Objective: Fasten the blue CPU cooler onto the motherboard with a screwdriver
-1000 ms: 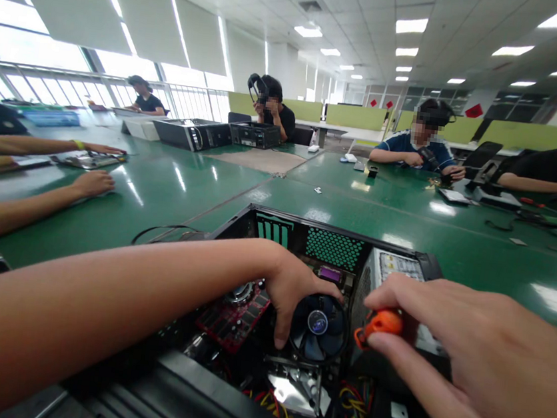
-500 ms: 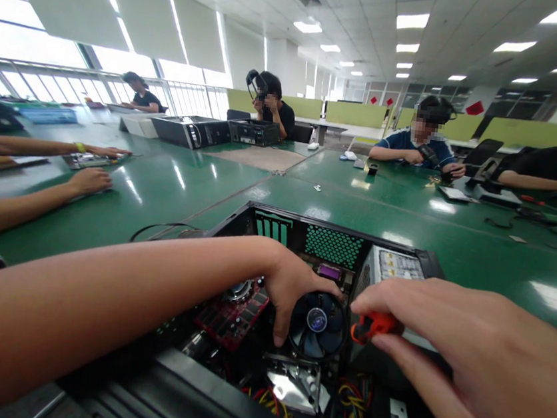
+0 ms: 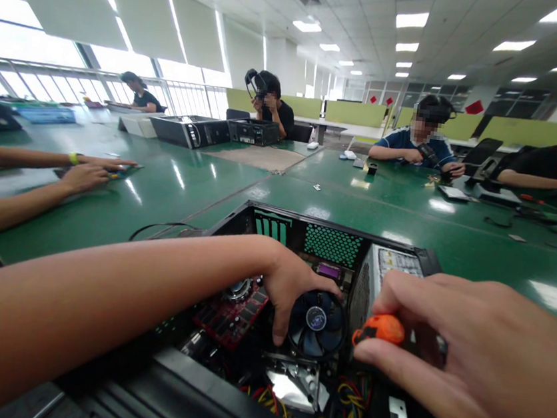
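Observation:
An open black computer case lies on the green table in front of me. My left hand reaches into it and grips the rim of the round black cooler fan, thumb on top and fingers down its left side. My right hand is closed on an orange-handled screwdriver just right of the fan, in front of the grey power supply. A red circuit card sits left of the fan. Coloured wires bunch below it.
Another person's two forearms and hands rest on the table at the left. Several people sit at the far side with more computer cases and small parts. A black cable loops beside my case. The green table stretches beyond.
My right hand turned the orange screwdriver slightly and shifted a little right. My left hand stayed on the fan. The neighbour's hands at the left moved closer together.

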### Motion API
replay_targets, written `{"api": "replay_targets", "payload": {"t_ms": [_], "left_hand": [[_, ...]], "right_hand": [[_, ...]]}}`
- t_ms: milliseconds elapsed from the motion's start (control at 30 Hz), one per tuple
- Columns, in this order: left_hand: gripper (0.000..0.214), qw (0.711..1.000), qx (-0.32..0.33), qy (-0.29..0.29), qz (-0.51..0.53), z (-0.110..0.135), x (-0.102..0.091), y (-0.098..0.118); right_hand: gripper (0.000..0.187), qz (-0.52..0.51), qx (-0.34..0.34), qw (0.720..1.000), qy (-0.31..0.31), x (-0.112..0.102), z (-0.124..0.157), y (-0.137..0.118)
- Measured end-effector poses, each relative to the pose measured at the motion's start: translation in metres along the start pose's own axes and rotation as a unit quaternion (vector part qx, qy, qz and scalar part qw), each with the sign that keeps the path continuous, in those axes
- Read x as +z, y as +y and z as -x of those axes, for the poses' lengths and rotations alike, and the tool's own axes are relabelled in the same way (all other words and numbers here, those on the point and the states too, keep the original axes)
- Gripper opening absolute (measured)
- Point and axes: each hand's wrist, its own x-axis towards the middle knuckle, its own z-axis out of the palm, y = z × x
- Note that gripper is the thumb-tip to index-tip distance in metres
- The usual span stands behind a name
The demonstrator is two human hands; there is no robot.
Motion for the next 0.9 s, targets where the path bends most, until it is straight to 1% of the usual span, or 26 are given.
{"api": "replay_targets", "payload": {"t_ms": [67, 167, 267, 333, 400, 433, 467, 500, 533, 600, 667, 700, 767, 833, 867, 900], "left_hand": [[0.141, 1.000, 0.000, 0.004, -0.006, 0.000, 0.001, -0.001], [0.136, 1.000, -0.008, 0.005, -0.013, 0.000, 0.001, -0.001], [0.136, 1.000, -0.004, 0.003, -0.010, 0.001, 0.002, -0.001], [0.134, 1.000, -0.009, 0.005, -0.016, 0.001, 0.001, -0.001], [0.133, 1.000, -0.012, 0.007, -0.021, 0.001, 0.001, 0.000], [0.132, 1.000, -0.010, 0.006, -0.020, 0.002, 0.001, 0.000], [0.132, 1.000, -0.006, 0.005, -0.017, 0.002, 0.001, 0.000], [0.133, 1.000, -0.002, 0.003, -0.013, 0.001, 0.001, -0.001], [0.134, 1.000, 0.000, 0.002, -0.008, 0.001, 0.001, -0.001], [0.138, 1.000, 0.001, 0.003, 0.000, 0.000, 0.002, -0.001], [0.140, 1.000, -0.001, 0.009, 0.000, -0.002, 0.002, -0.002], [0.139, 1.000, -0.001, 0.009, -0.003, -0.003, 0.002, -0.003], [0.136, 1.000, 0.003, 0.006, -0.012, -0.004, 0.002, -0.004], [0.136, 1.000, 0.007, 0.004, -0.022, -0.005, 0.001, -0.004], [0.137, 1.000, 0.006, 0.006, -0.028, -0.004, 0.001, -0.004], [0.137, 0.999, 0.002, 0.007, -0.035, -0.002, 0.001, -0.003]], "right_hand": [[0.028, 0.007, 0.008, 1.000, 0.001, -0.002, -0.001, -0.001], [0.029, 0.019, 0.016, 1.000, -0.002, -0.003, -0.002, -0.001], [0.028, 0.027, 0.023, 0.999, 0.006, -0.002, -0.002, 0.000], [0.025, 0.022, 0.015, 1.000, 0.004, -0.002, -0.003, 0.003], [0.019, 0.002, -0.012, 1.000, -0.015, -0.002, -0.004, 0.006], [0.015, -0.002, -0.015, 1.000, -0.003, -0.002, -0.005, 0.007], [0.011, -0.025, -0.036, 0.999, -0.032, -0.002, -0.006, 0.009], [0.013, -0.019, -0.026, 0.999, -0.017, -0.002, -0.008, 0.010], [0.014, -0.015, -0.024, 0.999, -0.017, -0.002, -0.009, 0.012], [0.015, 0.005, -0.033, 0.999, -0.011, -0.001, -0.010, 0.013], [0.013, 0.026, -0.057, 0.998, -0.018, 0.001, -0.008, 0.013], [0.015, 0.034, -0.067, 0.997, -0.019, 0.002, -0.007, 0.012], [0.021, 0.038, -0.064, 0.997, -0.014, 0.004, -0.004, 0.008], [0.029, 0.012, -0.066, 0.998, -0.018, 0.007, -0.002, 0.001], [0.030, -0.019, -0.061, 0.998, -0.002, 0.008, -0.002, -0.003], [0.033, -0.028, -0.097, 0.994, -0.035, 0.010, -0.002, -0.008]]}}
